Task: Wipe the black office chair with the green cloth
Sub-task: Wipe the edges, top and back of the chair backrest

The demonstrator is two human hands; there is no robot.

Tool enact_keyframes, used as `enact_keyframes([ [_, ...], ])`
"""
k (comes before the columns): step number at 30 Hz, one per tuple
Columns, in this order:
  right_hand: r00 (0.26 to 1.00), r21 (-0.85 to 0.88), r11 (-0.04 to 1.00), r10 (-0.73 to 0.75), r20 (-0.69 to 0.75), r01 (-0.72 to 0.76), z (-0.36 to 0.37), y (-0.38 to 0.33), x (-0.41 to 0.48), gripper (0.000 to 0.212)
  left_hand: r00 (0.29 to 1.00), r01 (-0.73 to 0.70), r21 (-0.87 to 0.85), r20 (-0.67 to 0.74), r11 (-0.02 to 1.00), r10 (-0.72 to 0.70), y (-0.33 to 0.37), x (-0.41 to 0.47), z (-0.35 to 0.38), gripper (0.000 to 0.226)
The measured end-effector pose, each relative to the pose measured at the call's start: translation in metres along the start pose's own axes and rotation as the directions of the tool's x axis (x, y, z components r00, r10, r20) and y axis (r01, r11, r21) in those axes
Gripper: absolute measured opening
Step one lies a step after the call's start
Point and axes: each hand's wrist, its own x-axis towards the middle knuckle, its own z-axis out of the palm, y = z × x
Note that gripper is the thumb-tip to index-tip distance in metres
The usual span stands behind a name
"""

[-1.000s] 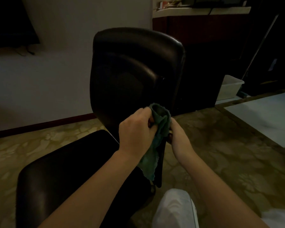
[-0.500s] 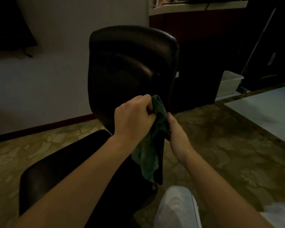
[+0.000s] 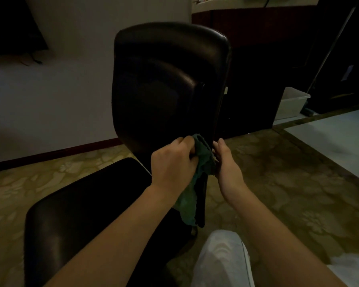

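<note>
dim room, white bin [image 3: 292, 102] far right on patterned floor. your left hand [image 3: 172, 160] clamps the green cloth [image 3: 203, 156] against the black office chair [image 3: 170, 79] backrest's lower right edge; right hand [image 3: 226, 164] beside it, fingers hidden behind cloth, grip unclear.

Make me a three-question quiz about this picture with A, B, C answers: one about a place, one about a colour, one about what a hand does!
1. Where is the white plastic bin? A on the seat; B on the floor, right of the black padded office chair; C on a shelf.
2. What colour is the crumpled cloth? A red; B yellow; C green.
3. What does the left hand do? A grips the cloth; B lies flat; C points.
B, it sits on the floor; C, plainly green; A, fingers curl round it.
</note>
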Motion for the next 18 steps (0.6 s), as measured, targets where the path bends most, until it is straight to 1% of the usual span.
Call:
enact_keyframes([
  [3,1.0,0.008,1.0,0.026,-0.009,-0.026,-0.003,0.005,-0.002,0.041,0.997,0.048,-0.105,-0.057,0.993,-0.054,0.003,0.013,-0.008,0.024],
  [5,0.999,0.037,0.999,0.031,-0.025,-0.03,-0.005,0.009,-0.004,0.041,0.995,0.058,-0.122,-0.078,0.991,-0.068,0.005,0.016,-0.008,0.025],
  [8,0.999,0.051,0.999,0.001,-0.049,0.002,-0.002,0.013,-0.005,0.042,0.998,0.03,-0.031,-0.059,0.999,-0.032,0.007,0.005,0.0,0.024],
  [10,0.998,0.06,0.998,-0.02,-0.056,0.023,0.001,0.014,-0.005,0.04,1.0,0.0,0.042,-0.027,0.999,0.001,0.004,-0.008,0.006,0.027],
  [14,0.998,0.027,0.999,-0.043,-0.042,0.044,0.002,0.019,-0.008,0.039,0.993,-0.109,0.118,0.05,0.987,0.104,-0.009,-0.027,0.014,0.032],
  [16,0.998,0.024,0.998,-0.055,-0.044,0.056,0.001,0.019,-0.008,0.037,0.994,-0.098,0.129,0.052,0.987,0.092,-0.009,-0.022,0.013,0.029],
  [18,0.996,0.022,0.997,-0.066,-0.057,0.068,0.0,0.019,-0.008,0.037,0.999,-0.027,0.107,0.034,0.994,0.024,-0.003,-0.011,0.007,0.026],
])
